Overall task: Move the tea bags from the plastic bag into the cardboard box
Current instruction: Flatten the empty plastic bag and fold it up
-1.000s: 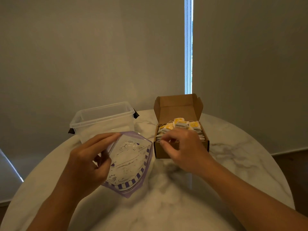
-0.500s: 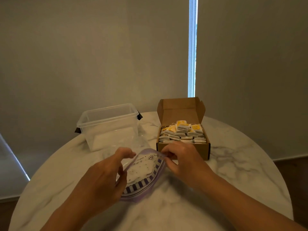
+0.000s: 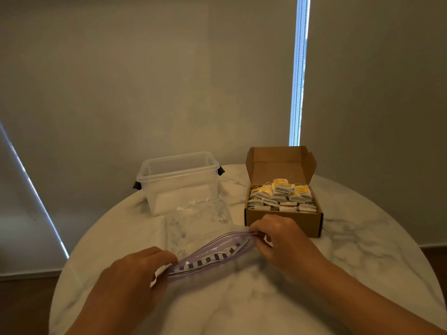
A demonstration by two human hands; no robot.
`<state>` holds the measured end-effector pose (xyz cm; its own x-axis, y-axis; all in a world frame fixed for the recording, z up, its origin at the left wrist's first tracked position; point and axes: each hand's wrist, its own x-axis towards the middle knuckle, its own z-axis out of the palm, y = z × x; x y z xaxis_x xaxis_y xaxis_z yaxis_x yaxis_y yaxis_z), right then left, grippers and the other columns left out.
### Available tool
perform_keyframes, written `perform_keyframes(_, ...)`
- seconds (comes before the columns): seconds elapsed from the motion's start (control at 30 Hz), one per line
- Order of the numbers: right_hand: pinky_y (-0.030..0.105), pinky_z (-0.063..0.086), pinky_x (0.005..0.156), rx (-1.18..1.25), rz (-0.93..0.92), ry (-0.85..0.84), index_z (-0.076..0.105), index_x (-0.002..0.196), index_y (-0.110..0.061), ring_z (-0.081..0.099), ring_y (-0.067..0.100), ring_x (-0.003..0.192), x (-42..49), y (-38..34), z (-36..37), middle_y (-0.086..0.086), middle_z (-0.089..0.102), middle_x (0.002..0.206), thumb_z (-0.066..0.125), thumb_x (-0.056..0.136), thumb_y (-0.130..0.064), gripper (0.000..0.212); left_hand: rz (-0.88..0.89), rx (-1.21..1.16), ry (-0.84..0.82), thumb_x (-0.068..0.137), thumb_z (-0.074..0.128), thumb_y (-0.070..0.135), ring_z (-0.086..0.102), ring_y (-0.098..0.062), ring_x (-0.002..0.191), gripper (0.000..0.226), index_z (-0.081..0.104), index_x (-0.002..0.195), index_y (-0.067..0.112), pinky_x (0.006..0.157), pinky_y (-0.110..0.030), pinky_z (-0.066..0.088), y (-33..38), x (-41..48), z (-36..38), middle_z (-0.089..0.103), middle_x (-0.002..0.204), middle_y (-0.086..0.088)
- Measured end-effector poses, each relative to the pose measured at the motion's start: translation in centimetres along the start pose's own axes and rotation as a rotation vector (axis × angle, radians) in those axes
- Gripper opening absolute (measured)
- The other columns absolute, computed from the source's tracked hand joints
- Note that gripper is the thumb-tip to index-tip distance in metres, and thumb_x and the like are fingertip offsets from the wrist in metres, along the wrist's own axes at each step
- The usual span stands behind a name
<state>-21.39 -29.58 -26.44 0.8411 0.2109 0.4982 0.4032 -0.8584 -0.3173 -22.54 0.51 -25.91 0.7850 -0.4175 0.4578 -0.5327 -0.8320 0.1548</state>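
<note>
Left hand [image 3: 131,274] on plastic bag [image 3: 214,256] end

Bare left hand [image 3: 130,274], bare right hand [image 3: 286,243], bare forearms [image 3: 362,301].

Left grip [image 3: 135,274], right grip [image 3: 283,243] both pinching, spaced apart, knuckles up.

Table [image 3: 362,250]: white marble look, grey veins, smooth, soft sheen.
Far edge, left: plastic tub [image 3: 179,182], clear, glossy, hard walls, black clips.
Far edge, right: cardboard box [image 3: 283,220], brown, matt, plain.
In box, tea bags [image 3: 281,198]: white paper, matt; yellow paper tags, thin strings.
Toward near edge, middle: plastic bag [image 3: 200,228], thin clear film, crinkled, shiny glints; purple zip strip, dark striped print.
Behind table: blinds [image 3: 145,81], beige, matt, cloth-like.
</note>
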Motion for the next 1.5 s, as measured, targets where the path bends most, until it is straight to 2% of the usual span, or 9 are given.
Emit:
perform_keyframes(0.23, 0.023, 0.043, 0.077, -0.083, -0.115, -0.174, 0.064, 0.124, -0.035, 0.05, 0.008, 0.095, -2.3, -0.8, -0.6, -0.008, 0.062, 0.104, 0.051, 0.098, -0.03, 0.029, 0.146, 0.045, -0.082, 0.062, 0.067, 0.031, 0.048, 0.008, 0.052, 0.031, 0.07, 0.09, 0.043, 0.045, -0.003, 0.04, 0.0, -1.8, -0.7, 0.067, 0.079, 0.027)
perform_keyframes(0.4, 0.027, 0.044, 0.076, -0.134, -0.122, -0.265, 0.065, 0.12, -0.035, 0.047, 0.008, 0.095, -4.0, -0.8, -0.8, -0.01, 0.055, 0.098, 0.042, 0.096, -0.042, 0.033, 0.1, 0.012, -0.148, 0.058, 0.066, 0.037, 0.061, 0.007, 0.061, 0.052, 0.055, 0.109, 0.036, 0.043, -0.013, 0.05, 0.3, -3.5, -0.6, 0.065, 0.079, 0.031)
perform_keyframes(0.6, 0.026, 0.045, 0.075, -0.157, -0.137, -0.353, 0.062, 0.121, -0.036, 0.044, 0.005, 0.093, -5.1, -1.7, -1.6, -0.016, 0.044, 0.098, 0.042, 0.098, -0.048, 0.033, 0.05, -0.008, -0.321, 0.097, 0.041, 0.044, 0.045, 0.005, 0.12, 0.036, 0.049, 0.132, 0.05, 0.103, -0.017, 0.036, 1.7, -4.1, -1.1, 0.052, 0.13, 0.028)
perform_keyframes(0.73, 0.025, 0.046, 0.079, -0.13, -0.124, -0.441, 0.06, 0.121, -0.04, 0.044, 0.002, 0.095, -5.0, -2.1, -2.5, -0.02, 0.043, 0.096, 0.041, 0.093, -0.063, 0.041, 0.02, -0.018, -0.403, 0.089, 0.046, 0.061, 0.053, 0.009, 0.1, 0.026, 0.056, 0.113, 0.059, 0.088, -0.016, 0.046, 1.6, -4.3, -1.7, 0.059, 0.112, 0.029)
perform_keyframes(0.87, 0.024, 0.045, 0.071, 0.037, -0.084, -0.446, 0.068, 0.107, -0.042, 0.048, -0.002, 0.088, -3.5, -2.0, -3.2, -0.02, 0.049, 0.089, 0.029, 0.079, -0.08, 0.062, -0.034, -0.123, -0.383, 0.073, 0.038, 0.087, 0.053, 0.013, 0.09, 0.052, 0.062, 0.106, 0.056, 0.075, -0.015, 0.045, 1.2, -3.8, -2.9, 0.058, 0.102, 0.037)
perform_keyframes(1.03, 0.023, 0.049, 0.077, 0.052, -0.137, -0.221, 0.07, 0.112, -0.029, 0.055, 0.0, 0.093, 0.3, -3.2, -1.1, -0.018, 0.06, 0.102, 0.051, 0.094, -0.045, 0.03, -0.031, -0.091, -0.037, 0.095, 0.058, 0.029, 0.061, 0.0, 0.098, 0.025, 0.069, 0.117, 0.03, 0.084, -0.017, 0.051, 0.7, -0.6, 0.0, 0.064, 0.112, 0.018)
perform_keyframes(1.2, 0.027, 0.032, 0.11, -0.11, -0.278, -0.361, 0.047, 0.141, -0.018, 0.033, 0.011, 0.135, 2.4, -4.9, 2.0, -0.002, 0.043, 0.146, 0.043, 0.101, -0.036, 0.044, -0.004, 0.024, -0.189, 0.101, 0.037, 0.045, 0.012, -0.009, 0.148, 0.06, 0.017, 0.155, 0.026, 0.117, -0.021, 0.014, 2.2, 0.5, 3.0, 0.01, 0.162, 0.011)
perform_keyframes(1.3, 0.027, 0.011, 0.119, -0.205, -0.315, -0.529, 0.021, 0.153, -0.013, 0.008, 0.017, 0.148, 2.0, -4.8, 3.3, 0.005, 0.016, 0.161, 0.034, 0.102, -0.044, 0.061, -0.015, 0.115, -0.44, 0.098, 0.021, 0.062, -0.024, -0.006, 0.145, 0.077, -0.015, 0.154, 0.023, 0.113, -0.021, -0.013, 2.4, 0.4, 3.5, -0.024, 0.159, 0.008)
perform_keyframes(1.5, 0.031, -0.004, 0.121, -0.222, -0.262, -0.705, -0.01, 0.155, -0.024, -0.019, 0.008, 0.147, 1.0, -3.5, 4.9, -0.005, -0.017, 0.162, 0.018, 0.099, -0.059, 0.071, -0.007, 0.139, -0.575, 0.09, 0.008, 0.072, -0.032, -0.003, 0.14, 0.083, -0.022, 0.151, 0.025, 0.116, -0.025, -0.016, 1.8, 0.2, 4.2, -0.032, 0.156, 0.01)
